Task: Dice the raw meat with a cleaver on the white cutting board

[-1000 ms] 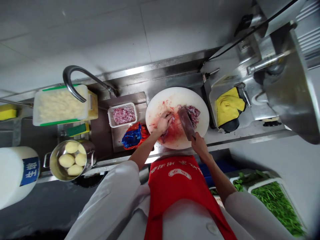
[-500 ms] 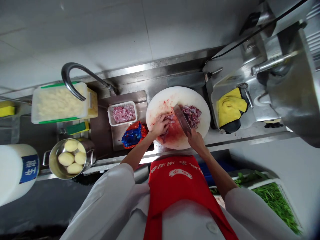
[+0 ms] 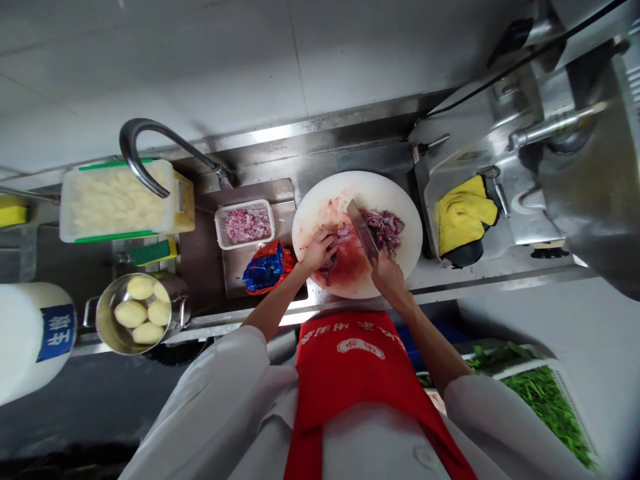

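Note:
A round white cutting board (image 3: pixel 320 193), smeared with blood, lies in front of me. On its left part my left hand (image 3: pixel 320 249) presses down on a piece of raw meat (image 3: pixel 344 233), fingers curled over it. My right hand (image 3: pixel 388 275) grips the handle of a cleaver (image 3: pixel 362 228), whose broad blade stands between the held meat and a heap of chopped dark red meat (image 3: pixel 384 230). Whether the edge touches the meat or the board cannot be made out. Fingers of my left hand hide part of the piece.
Left of the board are a white basket of chopped pink meat (image 3: pixel 245 246), a red and blue plastic bag (image 3: pixel 269 268), a faucet (image 3: pixel 143 175) and a pot of peeled potatoes (image 3: pixel 105 327). A yellow cloth (image 3: pixel 463 213) lies on the right. Greens (image 3: pixel 547 407) fill a crate below.
The cleaver and my right hand have shifted slightly to the left, and the blade's angle differs a little. My left hand stays on the meat. The camera view has moved slightly.

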A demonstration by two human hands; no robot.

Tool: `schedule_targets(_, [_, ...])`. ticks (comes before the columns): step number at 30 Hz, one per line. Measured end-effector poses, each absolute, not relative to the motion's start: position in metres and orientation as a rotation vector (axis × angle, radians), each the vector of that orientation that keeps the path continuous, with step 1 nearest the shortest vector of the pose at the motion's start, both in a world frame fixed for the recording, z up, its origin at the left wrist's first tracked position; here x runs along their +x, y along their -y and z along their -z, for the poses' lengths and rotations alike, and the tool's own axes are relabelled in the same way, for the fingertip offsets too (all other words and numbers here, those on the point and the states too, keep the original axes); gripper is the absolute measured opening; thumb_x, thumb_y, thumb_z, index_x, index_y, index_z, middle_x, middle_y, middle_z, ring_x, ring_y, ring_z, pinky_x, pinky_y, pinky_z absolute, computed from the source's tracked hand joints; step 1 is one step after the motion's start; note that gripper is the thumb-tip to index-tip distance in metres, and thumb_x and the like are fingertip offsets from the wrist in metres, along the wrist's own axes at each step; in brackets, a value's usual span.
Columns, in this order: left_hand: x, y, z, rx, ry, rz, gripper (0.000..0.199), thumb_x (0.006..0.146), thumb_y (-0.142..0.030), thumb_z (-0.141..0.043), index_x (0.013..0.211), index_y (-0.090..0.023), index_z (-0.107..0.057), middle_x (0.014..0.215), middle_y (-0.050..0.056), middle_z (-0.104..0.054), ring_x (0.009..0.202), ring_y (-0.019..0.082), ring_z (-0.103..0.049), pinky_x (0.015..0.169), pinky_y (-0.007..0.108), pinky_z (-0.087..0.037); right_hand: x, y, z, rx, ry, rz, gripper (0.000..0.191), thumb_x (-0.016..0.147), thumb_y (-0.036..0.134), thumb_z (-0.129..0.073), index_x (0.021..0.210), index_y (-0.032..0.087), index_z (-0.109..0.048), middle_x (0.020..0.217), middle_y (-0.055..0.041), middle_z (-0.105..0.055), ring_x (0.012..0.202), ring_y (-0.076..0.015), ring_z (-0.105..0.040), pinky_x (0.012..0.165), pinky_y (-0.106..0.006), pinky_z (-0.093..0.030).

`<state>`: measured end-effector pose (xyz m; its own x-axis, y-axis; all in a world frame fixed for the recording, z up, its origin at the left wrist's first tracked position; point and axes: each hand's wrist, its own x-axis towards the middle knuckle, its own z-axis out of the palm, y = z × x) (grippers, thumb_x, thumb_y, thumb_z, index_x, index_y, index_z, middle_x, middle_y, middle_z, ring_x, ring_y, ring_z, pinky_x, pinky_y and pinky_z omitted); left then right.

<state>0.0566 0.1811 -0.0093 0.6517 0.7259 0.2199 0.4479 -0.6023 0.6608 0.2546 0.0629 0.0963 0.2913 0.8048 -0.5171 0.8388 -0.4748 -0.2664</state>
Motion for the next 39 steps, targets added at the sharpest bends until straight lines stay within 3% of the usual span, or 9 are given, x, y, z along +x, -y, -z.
schedule_targets(8, [0.053, -0.183, 0.017, 2.274, -0.79, -0.728, 0.021, 0.098, -0.032, -0.055, 0.1, -0.017, -0.069, 0.107, 0.01, -0.065, 0.107, 0.022, -0.058, 0.096, 0.041, -0.051, 0.224, -0.095, -0.102, 2.351, -1.64, 0.864, 0.029, 0.102, 0.024, -0.033, 0.122, 0.01, -0.05, 0.098, -0.0201, -0.071, 0.095, -0.0287, -0.071, 0.078, -0.032, -0.047])
schedule_targets(14, [0.052, -0.184, 0.011, 2.243, -0.79, -0.677, 0.021, 0.098, -0.029, -0.054, 0.107, -0.017, -0.068, 0.108, 0.011, -0.065, 0.111, 0.023, -0.058, 0.099, 0.043, -0.05, 0.214, -0.112, -0.119, 2.529, -1.679, 0.671, 0.037, 0.105, 0.029, -0.026, 0.13, 0.008, -0.043, 0.1, -0.02, -0.071, 0.093, -0.0274, -0.07, 0.076, -0.032, -0.048])
schedule_targets(20, [0.054, -0.19, 0.008, 2.319, -0.762, -0.6, 0.017, 0.098, -0.028, -0.054, 0.098, -0.016, -0.067, 0.103, 0.01, -0.064, 0.103, 0.023, -0.057, 0.096, 0.042, -0.05, 0.2, -0.129, -0.103, 2.405, -1.626, 0.868, 0.03, 0.102, 0.027, -0.038, 0.125, 0.011, -0.048, 0.107, -0.0208, -0.07, 0.101, -0.0272, -0.069, 0.078, -0.031, -0.049])
schedule_targets(28, [0.06, -0.186, 0.013, 2.338, -0.897, -0.558, 0.019, 0.099, -0.028, -0.054, 0.088, -0.016, -0.064, 0.094, 0.008, -0.06, 0.098, 0.022, -0.056, 0.092, 0.039, -0.05, 0.213, -0.077, -0.089, 2.377, -1.564, 0.888, 0.036, 0.1, 0.024, -0.032, 0.125, 0.004, -0.049, 0.105, -0.0224, -0.069, 0.098, -0.0289, -0.067, 0.081, -0.035, -0.047])
schedule_targets(33, [0.043, -0.177, 0.0, 2.192, -1.039, -0.798, 0.023, 0.093, -0.039, -0.064, 0.1, -0.018, -0.066, 0.107, 0.009, -0.059, 0.106, 0.022, -0.056, 0.096, 0.037, -0.05, 0.222, -0.073, -0.104, 2.431, -1.737, 0.853, 0.04, 0.098, 0.023, -0.036, 0.131, 0.005, -0.048, 0.105, -0.0209, -0.068, 0.099, -0.0306, -0.066, 0.085, -0.039, -0.048])
schedule_targets(36, [0.029, -0.172, -0.006, 2.021, -1.315, -0.988, 0.02, 0.097, -0.034, -0.056, 0.097, -0.017, -0.065, 0.105, 0.011, -0.058, 0.105, 0.023, -0.055, 0.095, 0.039, -0.049, 0.21, -0.091, -0.116, 2.564, -1.764, 0.725, 0.044, 0.103, 0.03, -0.028, 0.136, 0.004, -0.043, 0.1, -0.0205, -0.069, 0.097, -0.0309, -0.067, 0.084, -0.039, -0.048])
schedule_targets(39, [0.03, -0.172, -0.006, 2.065, -1.241, -0.949, 0.017, 0.096, -0.031, -0.056, 0.1, -0.017, -0.065, 0.109, 0.012, -0.06, 0.108, 0.025, -0.054, 0.099, 0.043, -0.047, 0.189, -0.109, -0.111, 2.53, -1.676, 0.779, 0.041, 0.105, 0.031, -0.028, 0.133, 0.006, -0.044, 0.1, -0.0204, -0.07, 0.097, -0.0295, -0.068, 0.082, -0.036, -0.049])
